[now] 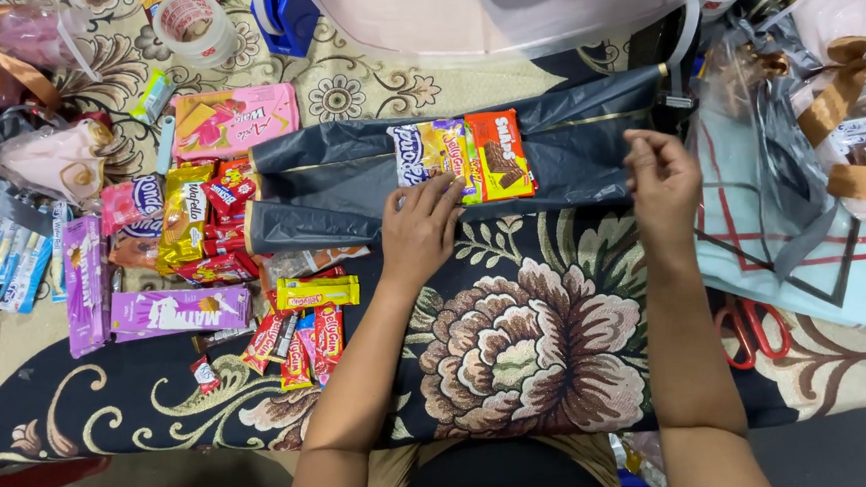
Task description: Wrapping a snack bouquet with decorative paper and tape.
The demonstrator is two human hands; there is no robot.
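Observation:
A dark grey plastic bag [568, 155] lies flat across a floral cloth. On its middle rest three snack packs side by side: a white and blue one [408, 155], a yellow one [447, 150] and an orange one [500, 154]. My left hand [420, 229] lies flat on the bag's near edge, fingertips touching the yellow pack. My right hand [662, 181] hovers at the bag's right end with fingers loosely curled, holding nothing that I can see.
Many wrapped sweets and purple bars [179, 311] are spread at the left, with a pink box [233, 119]. Tape rolls [189, 23] sit at the back. Red scissors [749, 329] lie at the right beside ribbon-tied packages [850, 98]. Clear plastic sheet [499, 9] lies beyond.

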